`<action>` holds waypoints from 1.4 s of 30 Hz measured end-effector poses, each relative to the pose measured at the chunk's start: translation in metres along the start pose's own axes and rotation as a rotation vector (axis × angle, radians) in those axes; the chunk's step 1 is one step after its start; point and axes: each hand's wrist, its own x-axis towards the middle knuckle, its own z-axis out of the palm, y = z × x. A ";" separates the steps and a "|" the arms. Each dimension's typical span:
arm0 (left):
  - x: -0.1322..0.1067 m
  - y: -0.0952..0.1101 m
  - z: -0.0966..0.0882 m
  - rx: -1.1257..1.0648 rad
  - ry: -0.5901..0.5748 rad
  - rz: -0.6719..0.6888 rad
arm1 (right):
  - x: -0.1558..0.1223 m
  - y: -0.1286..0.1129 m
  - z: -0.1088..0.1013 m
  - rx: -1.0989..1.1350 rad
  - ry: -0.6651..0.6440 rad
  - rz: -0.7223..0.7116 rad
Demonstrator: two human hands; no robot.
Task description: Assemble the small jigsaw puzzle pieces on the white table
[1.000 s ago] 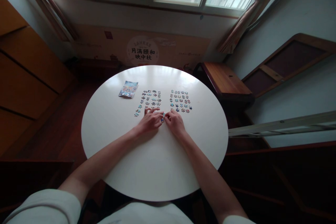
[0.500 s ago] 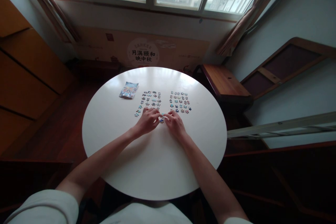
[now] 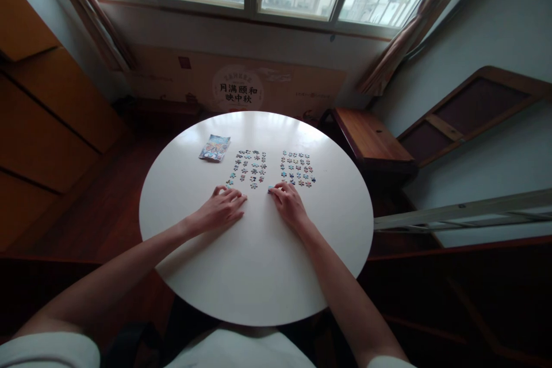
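Two blocks of loose puzzle pieces lie on a round white table point(image 3: 259, 276): a left block point(image 3: 249, 165) and a right block point(image 3: 297, 168). My left hand point(image 3: 222, 209) lies on the table just below the left block, fingers loosely curled, thumb near a stray piece at that block's lower left corner. My right hand point(image 3: 288, 202) rests below the right block with its fingertips pinched on a small blue puzzle piece point(image 3: 271, 189). A small colourful picture card point(image 3: 214, 147) lies to the left of the pieces.
A wooden desk point(image 3: 371, 135) stands at the table's right. Wooden cabinets point(image 3: 47, 109) line the left wall. A cardboard panel with printed characters point(image 3: 239, 91) leans under the window.
My hands were together at the centre over one piece. My left hand has since slid left and apart; my right hand stays with the piece. The camera tilted slightly.
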 end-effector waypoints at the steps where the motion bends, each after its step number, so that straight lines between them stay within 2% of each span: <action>1: -0.004 -0.005 -0.002 0.005 0.001 -0.021 | 0.000 0.000 0.000 -0.006 0.000 0.000; 6: -0.014 -0.012 -0.006 0.023 0.006 -0.061 | 0.001 -0.001 -0.001 -0.024 0.001 -0.006; 11: -0.017 -0.002 -0.001 0.064 0.071 -0.125 | -0.001 -0.001 0.000 -0.036 0.005 -0.004; 16: -0.014 0.008 0.003 0.064 0.039 -0.151 | -0.002 0.001 0.003 -0.033 0.025 -0.008; 26: 0.013 -0.015 0.006 0.053 0.065 -0.140 | -0.002 0.003 0.005 -0.015 0.063 -0.022; 31: 0.012 -0.017 0.007 0.074 0.174 -0.179 | -0.003 0.005 0.007 0.028 0.079 -0.003; 34: 0.009 -0.010 0.008 0.083 0.212 -0.201 | -0.003 0.005 0.008 0.065 0.090 0.013; 38: 0.011 0.008 0.012 0.048 0.110 -0.125 | -0.002 0.006 0.009 0.076 0.092 0.014; 42: 0.024 0.024 0.013 0.095 0.106 -0.196 | -0.002 0.006 0.009 0.075 0.098 0.011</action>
